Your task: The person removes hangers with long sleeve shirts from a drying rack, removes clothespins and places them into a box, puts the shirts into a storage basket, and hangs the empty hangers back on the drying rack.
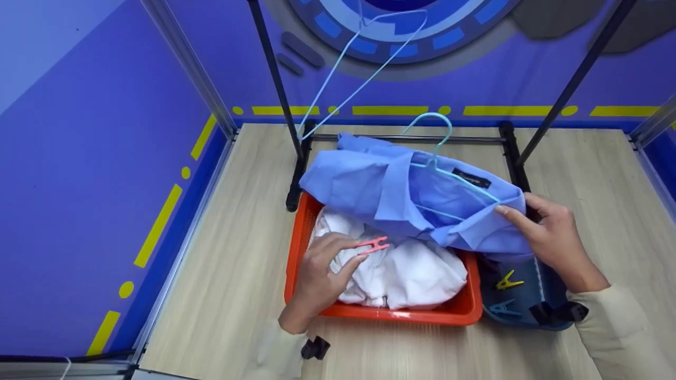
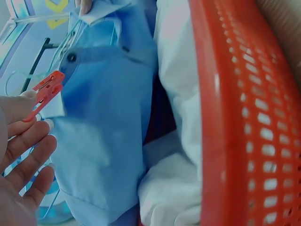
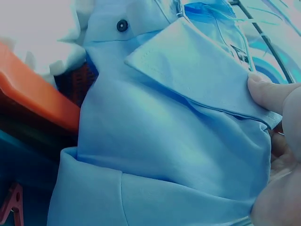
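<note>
- Step in hand, apparently: pegging the blue shirt (image 1: 351, 179) to its hanger (image 1: 450, 130), partly over the red basket (image 1: 391, 315).
- Left hand (image 1: 321, 269): pinches the pink clothespin (image 1: 376, 245) near the shirt.
- Right hand (image 1: 553, 229): grips the shirt at one shoulder.
- Next move likely calls for bringing clothespin to fabric.

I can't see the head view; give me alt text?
Left hand pinches a pink peg over a red basket of white cloth; right hand holds a blue shirt on a hanger. A dark bin with pegs sits to the basket's right.
</note>
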`<state>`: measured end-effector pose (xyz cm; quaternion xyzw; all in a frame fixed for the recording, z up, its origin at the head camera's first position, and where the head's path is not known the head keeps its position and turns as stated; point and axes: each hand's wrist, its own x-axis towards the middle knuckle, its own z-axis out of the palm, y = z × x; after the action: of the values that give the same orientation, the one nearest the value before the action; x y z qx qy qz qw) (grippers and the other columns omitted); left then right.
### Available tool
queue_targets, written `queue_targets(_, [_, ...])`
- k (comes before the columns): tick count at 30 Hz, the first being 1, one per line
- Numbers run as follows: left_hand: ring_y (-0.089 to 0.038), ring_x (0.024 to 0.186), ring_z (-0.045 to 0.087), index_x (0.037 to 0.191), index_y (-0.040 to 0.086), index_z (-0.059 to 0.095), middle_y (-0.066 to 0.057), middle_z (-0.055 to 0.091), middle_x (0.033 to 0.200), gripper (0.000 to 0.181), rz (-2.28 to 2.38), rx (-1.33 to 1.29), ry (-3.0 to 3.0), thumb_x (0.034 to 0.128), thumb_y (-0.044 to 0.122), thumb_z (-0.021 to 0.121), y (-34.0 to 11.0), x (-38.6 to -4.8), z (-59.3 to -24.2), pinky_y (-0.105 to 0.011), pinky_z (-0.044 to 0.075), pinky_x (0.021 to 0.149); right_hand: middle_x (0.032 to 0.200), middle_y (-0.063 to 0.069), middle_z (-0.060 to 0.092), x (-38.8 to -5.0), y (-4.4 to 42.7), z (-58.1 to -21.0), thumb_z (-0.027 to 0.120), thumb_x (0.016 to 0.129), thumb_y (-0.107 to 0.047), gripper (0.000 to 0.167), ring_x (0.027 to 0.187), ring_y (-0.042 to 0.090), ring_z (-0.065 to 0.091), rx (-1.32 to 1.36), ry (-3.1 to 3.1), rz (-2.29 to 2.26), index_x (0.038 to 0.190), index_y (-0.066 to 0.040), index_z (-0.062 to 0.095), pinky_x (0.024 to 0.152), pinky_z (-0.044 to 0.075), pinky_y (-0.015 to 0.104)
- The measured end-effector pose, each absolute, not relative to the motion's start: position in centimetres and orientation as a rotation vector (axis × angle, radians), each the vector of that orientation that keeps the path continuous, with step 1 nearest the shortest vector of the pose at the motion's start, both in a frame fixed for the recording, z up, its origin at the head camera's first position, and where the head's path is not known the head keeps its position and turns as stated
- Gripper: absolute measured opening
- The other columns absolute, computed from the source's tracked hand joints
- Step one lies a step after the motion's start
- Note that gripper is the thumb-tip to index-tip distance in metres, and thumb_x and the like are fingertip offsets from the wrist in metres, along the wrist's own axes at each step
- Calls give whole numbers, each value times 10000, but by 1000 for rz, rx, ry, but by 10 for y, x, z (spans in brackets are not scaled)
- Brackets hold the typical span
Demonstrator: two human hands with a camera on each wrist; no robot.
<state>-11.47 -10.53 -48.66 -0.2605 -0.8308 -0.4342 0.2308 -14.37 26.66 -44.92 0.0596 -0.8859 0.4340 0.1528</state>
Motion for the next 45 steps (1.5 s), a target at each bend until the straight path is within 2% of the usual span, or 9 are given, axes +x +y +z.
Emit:
queue_targets(8, [-83,950,634,1032,160,714,53,704,963,192,-1182,-810,-2331,862,248,733,-83,-110,-491,-254,503,891,936,-307,597,-155,279,-461,720,869,-151,301,789,-119,594,127,-2543,1260,1138,-20,691,750,435,1])
queue_targets(15, [-79,882,638,970,164,710,58,689,898,142,-1133,-930,-2287,857,246,737,-58,-107,-498,-196,487,836,929,-300,607,-159,290,-476,700,888,-194,326,785,-86,601,30,-2554,1315,1153,-5,680,733,452,12])
queue_targets(23, [-55,864,620,970,165,685,75,661,894,207,-1071,-958,-2382,848,322,741,-29,-104,-503,-177,471,815,908,-289,607,-161,299,-484,685,901,-219,346,763,-58,587,-30,-2549,1332,1152,18,667,698,462,27])
queue_targets(29, [-30,784,578,952,193,677,95,637,862,230,-1005,-988,-2448,833,377,746,1,-102,-509,-152,441,727,921,-292,600,-162,300,-484,680,905,-241,375,766,-55,585,-35,-2575,1333,1179,13,658,700,464,27])
queue_targets(35, [5,783,551,977,231,664,125,637,886,232,-868,-1017,-2553,857,426,706,24,-103,-509,-98,404,700,924,-293,600,-167,300,-483,674,909,-243,386,756,-47,582,-2,-2595,1330,1182,29,650,702,464,23])
queue_targets(41, [5,784,563,979,225,656,134,621,871,269,-637,-1075,-2625,864,466,681,48,-104,-512,-138,408,659,912,-272,621,-172,299,-487,674,909,-190,346,750,-44,576,50,-2564,1366,1160,47,654,686,470,41])
queue_targets(45, [8,715,544,1006,243,644,149,592,830,281,-458,-1111,-2660,885,497,638,64,-101,-519,-143,375,599,911,-267,618,-166,302,-492,674,906,-162,350,741,-42,569,37,-2544,1371,1162,75,640,677,464,45])
